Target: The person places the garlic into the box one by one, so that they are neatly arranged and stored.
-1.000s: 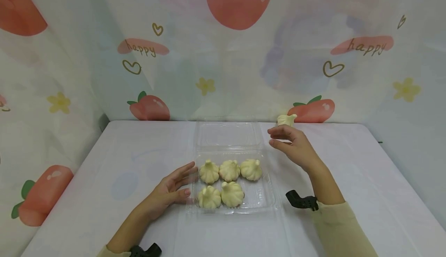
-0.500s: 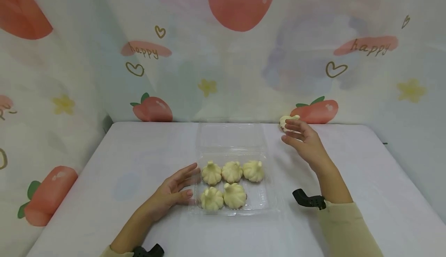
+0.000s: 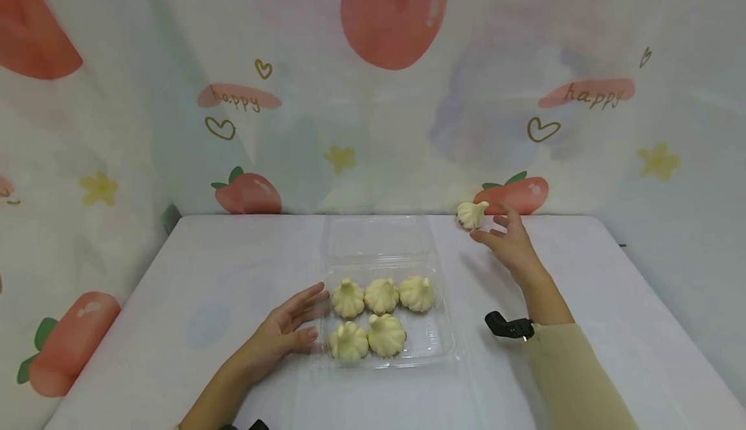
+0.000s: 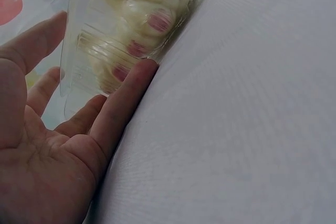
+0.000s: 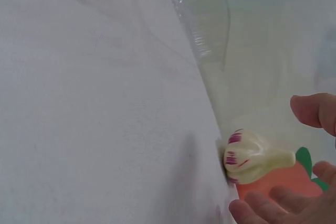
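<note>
A lone garlic bulb [image 3: 471,215] sits upright at the back of the table; purple streaks mark its base in the right wrist view. Beside it on the right is my right hand [image 3: 513,242], thumb and fingers spread, with a gap to the bulb in the right wrist view. Several more garlic bulbs [image 3: 381,296] lie in two rows inside a clear plastic clamshell box [image 3: 428,346]. My left hand [image 3: 280,328] is at the box's left side, fingers extended along its wall. In the left wrist view, its fingertips [image 4: 143,72] appear to touch the plastic.
The box's clear lid [image 3: 379,236] is folded back flat behind the tray. A white cloth covers the table [image 3: 245,255]. A printed curtain [image 3: 384,125] rises right behind the table's back edge, close to the lone bulb.
My right hand has shifted from in front of the lone garlic bulb to its right side, so the bulb shows more fully. The left hand and the box stay in place. The head view has tilted slightly.
</note>
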The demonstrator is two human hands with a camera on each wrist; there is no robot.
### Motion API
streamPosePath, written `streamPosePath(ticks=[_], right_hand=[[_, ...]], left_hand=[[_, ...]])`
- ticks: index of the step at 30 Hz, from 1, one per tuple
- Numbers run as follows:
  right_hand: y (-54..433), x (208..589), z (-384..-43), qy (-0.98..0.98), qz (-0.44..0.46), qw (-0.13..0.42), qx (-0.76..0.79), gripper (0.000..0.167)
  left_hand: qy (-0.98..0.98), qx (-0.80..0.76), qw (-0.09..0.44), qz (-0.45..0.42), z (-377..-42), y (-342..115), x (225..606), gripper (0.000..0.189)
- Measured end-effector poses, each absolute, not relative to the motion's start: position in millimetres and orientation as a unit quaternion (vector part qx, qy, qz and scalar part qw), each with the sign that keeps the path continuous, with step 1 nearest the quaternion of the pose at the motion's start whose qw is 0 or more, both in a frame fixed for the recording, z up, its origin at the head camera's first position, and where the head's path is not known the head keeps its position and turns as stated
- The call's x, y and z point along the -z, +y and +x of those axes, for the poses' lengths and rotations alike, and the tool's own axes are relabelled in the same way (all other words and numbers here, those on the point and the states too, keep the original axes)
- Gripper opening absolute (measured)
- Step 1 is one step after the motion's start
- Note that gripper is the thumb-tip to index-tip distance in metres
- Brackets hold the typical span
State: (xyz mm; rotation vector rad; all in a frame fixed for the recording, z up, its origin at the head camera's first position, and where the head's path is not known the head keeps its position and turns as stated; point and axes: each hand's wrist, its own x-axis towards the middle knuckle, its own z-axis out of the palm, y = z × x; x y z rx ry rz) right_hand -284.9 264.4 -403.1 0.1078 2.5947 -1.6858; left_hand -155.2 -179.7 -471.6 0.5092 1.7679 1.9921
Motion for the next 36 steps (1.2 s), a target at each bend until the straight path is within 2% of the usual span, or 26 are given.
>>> streamPosePath(ticks=[5,8,13,19,25,28,32,36], right_hand=[[264,411,-301,0.839,0.044,0.043,0.541,0.106],[269,414,-311,0.842,0.045,0.04,0.537,0.105],[270,416,-321,0.853,0.037,0.028,0.521,0.09],[263,417,-325,0.868,0.009,0.042,0.495,0.071],[249,418,-324,0.876,-0.04,0.062,0.476,0.07],[243,420,-322,0.888,-0.054,0.057,0.454,0.065],[236,422,-316,0.897,-0.05,0.054,0.437,0.05],[236,420,-300,0.876,-0.02,0.025,0.481,0.05]], left_hand=[[0.641,-0.716,0.208,0.181,-156,-181,474,0.073],[0.642,-0.716,0.209,0.182,-160,-178,474,0.073],[0.644,-0.713,0.214,0.177,-162,-175,471,0.073],[0.645,-0.714,0.213,0.17,-161,-175,469,0.073],[0.644,-0.716,0.215,0.165,-158,-177,471,0.073],[0.644,-0.715,0.217,0.166,-157,-176,471,0.073],[0.644,-0.714,0.215,0.172,-158,-176,470,0.073],[0.648,-0.71,0.214,0.177,-162,-175,469,0.072]])
